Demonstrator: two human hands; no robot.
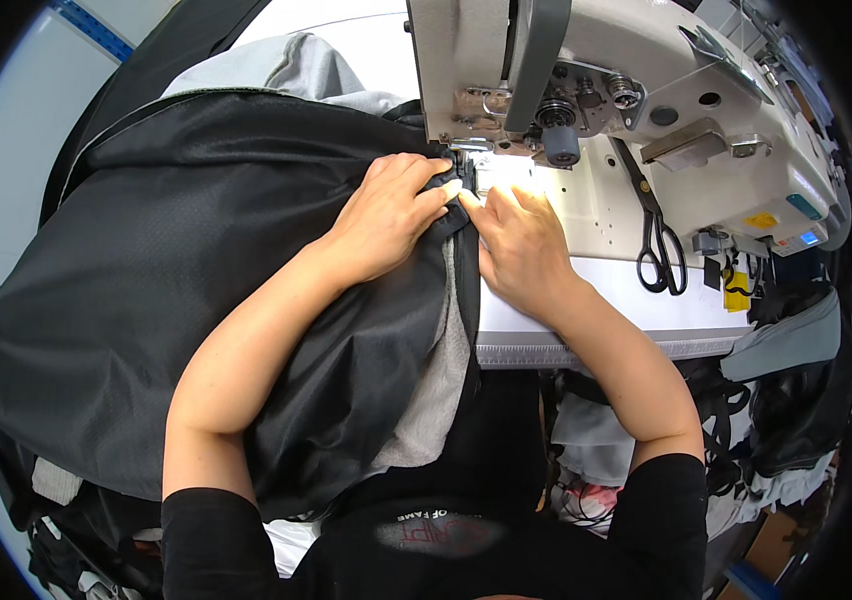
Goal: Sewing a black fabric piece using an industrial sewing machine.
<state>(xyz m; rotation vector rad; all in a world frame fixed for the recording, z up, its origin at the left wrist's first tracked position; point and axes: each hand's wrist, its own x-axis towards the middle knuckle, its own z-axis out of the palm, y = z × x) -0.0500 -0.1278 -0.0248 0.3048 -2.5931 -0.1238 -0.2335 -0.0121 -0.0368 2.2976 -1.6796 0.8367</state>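
Observation:
A large black garment [176, 270] with a grey fleece-like inner side [436, 400] spreads over the left of the table and hangs down over my lap. Its edge runs under the presser foot [463, 165] of a white sewing machine [626, 60]. My left hand [391, 215] lies on the cloth just left of the foot, thumb and fingertips gripping the folded edge. From the right, my right hand [526, 245] has its fingers bent, with the index fingertip pinching the same edge close to the foot. The fingertips partly hide the seam.
Black scissors [658, 235] lie on the machine bed, right of my right hand. A ruler strip [526, 355] runs along the table's front edge. Grey and black cloth pieces [786, 370] hang at the right. The machine's lamp brightens the needle area.

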